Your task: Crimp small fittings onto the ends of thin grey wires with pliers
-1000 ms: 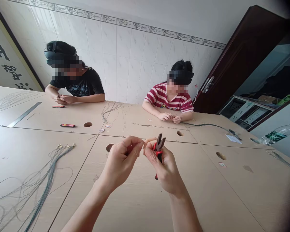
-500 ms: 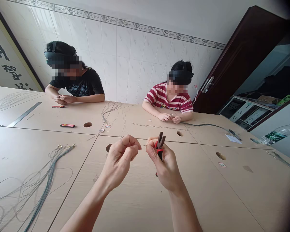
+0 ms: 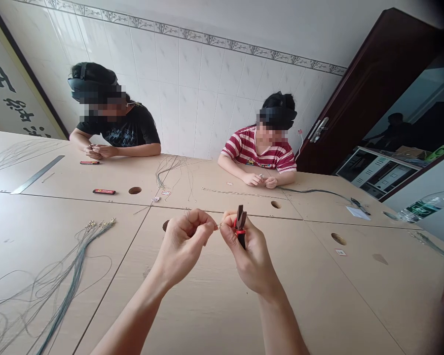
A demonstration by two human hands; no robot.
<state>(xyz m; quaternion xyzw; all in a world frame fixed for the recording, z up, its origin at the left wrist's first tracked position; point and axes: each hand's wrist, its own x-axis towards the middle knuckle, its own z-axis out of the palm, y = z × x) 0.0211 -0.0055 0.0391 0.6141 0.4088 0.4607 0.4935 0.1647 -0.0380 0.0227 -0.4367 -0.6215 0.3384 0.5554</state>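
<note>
Red-and-black pliers (image 3: 240, 232) sit gripped in your right hand (image 3: 252, 256), jaws slightly parted, tips toward the far edge of the desk (image 3: 207, 305). Your left hand (image 3: 185, 246) pinches a fine strand (image 3: 217, 226), which spans to your right hand, short of that edge. My read: strand in work, not yet set down. Cord bundle (image 3: 76, 268) lies left; can't tell if finished.

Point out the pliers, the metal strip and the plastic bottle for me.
Pliers (image 3: 240, 232), head view: red grip.
Metal strip (image 3: 39, 174), head view: its middle.
Plastic bottle (image 3: 424, 207), head view: green label.
</note>
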